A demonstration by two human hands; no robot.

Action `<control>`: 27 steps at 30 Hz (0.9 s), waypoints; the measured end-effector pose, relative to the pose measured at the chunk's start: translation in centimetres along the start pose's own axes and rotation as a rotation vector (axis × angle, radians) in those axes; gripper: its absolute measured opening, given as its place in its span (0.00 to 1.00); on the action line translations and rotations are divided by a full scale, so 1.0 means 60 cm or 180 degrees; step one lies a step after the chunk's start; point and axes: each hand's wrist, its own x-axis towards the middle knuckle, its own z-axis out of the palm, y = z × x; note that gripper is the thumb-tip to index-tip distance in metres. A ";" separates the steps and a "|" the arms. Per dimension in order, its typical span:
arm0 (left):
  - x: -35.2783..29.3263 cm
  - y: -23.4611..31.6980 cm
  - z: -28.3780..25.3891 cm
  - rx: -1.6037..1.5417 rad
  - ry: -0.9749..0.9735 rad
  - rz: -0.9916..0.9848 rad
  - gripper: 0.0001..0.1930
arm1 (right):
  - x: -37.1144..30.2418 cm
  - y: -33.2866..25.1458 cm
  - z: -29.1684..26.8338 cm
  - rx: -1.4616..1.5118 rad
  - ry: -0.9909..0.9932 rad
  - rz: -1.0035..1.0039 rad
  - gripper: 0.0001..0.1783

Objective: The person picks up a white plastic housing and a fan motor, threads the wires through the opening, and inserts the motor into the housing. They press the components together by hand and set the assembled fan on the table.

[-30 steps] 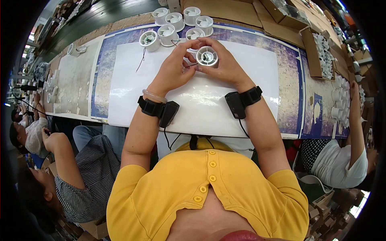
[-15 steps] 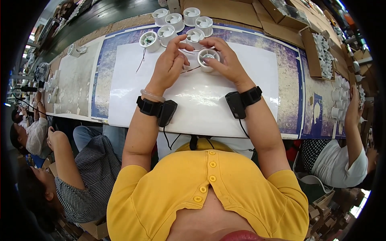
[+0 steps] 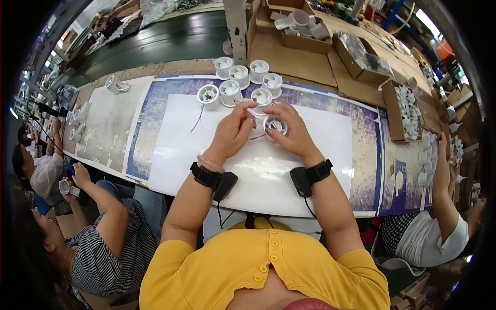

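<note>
A white round plastic housing [image 3: 275,124] with a small circuit board inside stands on the white sheet. My right hand [image 3: 295,132] is closed around its right side, the thumb at the front rim and the fingers behind. Just left of it, my left hand [image 3: 233,130] has its fingers curled in; whatever is between their tips is too small to make out. A thin dark wire [image 3: 256,138] runs from the housing towards the left hand. Behind the hands stand several white housings [image 3: 230,92] with fan blades, and one housing [image 3: 208,96] with a green board and trailing wire.
The white sheet [image 3: 181,150] covers the table's middle. Cardboard boxes [image 3: 356,59] and a box of small white parts [image 3: 405,111] line the right back. A metal post [image 3: 236,31] rises behind the housings. People sit on both sides; the left one holds a white cup-shaped part [image 3: 67,187].
The view has tilted up, so the table appears lower and more of the back shows. My left fingers have drawn closer together. The person at left has raised a white part into view.
</note>
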 end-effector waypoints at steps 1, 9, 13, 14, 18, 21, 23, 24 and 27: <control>0.001 0.001 0.003 0.0020 0.0052 0.0068 0.17 | 0.000 -0.003 -0.001 -0.0028 -0.0008 -0.0083 0.24; -0.002 0.014 0.001 0.0022 -0.0107 -0.0279 0.12 | 0.004 -0.021 0.012 -0.0041 -0.0208 0.0178 0.25; -0.003 0.014 -0.002 0.0138 -0.0116 -0.0195 0.11 | 0.005 -0.022 0.012 -0.0180 -0.0143 0.0132 0.24; -0.003 0.013 -0.003 0.0157 -0.0099 -0.0152 0.11 | 0.002 -0.016 0.011 0.0034 -0.0181 0.0282 0.24; -0.003 0.014 0.002 0.0191 -0.0073 -0.0039 0.11 | -0.004 -0.010 0.006 0.0323 -0.0235 0.0485 0.24; -0.004 0.014 0.002 0.0176 -0.0104 -0.0014 0.11 | -0.002 -0.014 0.007 0.0074 -0.0202 0.0310 0.23; -0.008 0.017 0.002 0.0106 0.0145 0.0151 0.12 | -0.003 -0.022 0.008 0.0037 -0.0210 0.0283 0.22; -0.011 0.019 0.000 0.0071 0.0272 0.0219 0.13 | -0.004 -0.025 0.011 0.0027 -0.0223 0.0279 0.22; -0.006 0.032 -0.015 0.0027 0.0654 0.0423 0.13 | 0.003 -0.025 0.005 0.0034 -0.0287 0.0329 0.22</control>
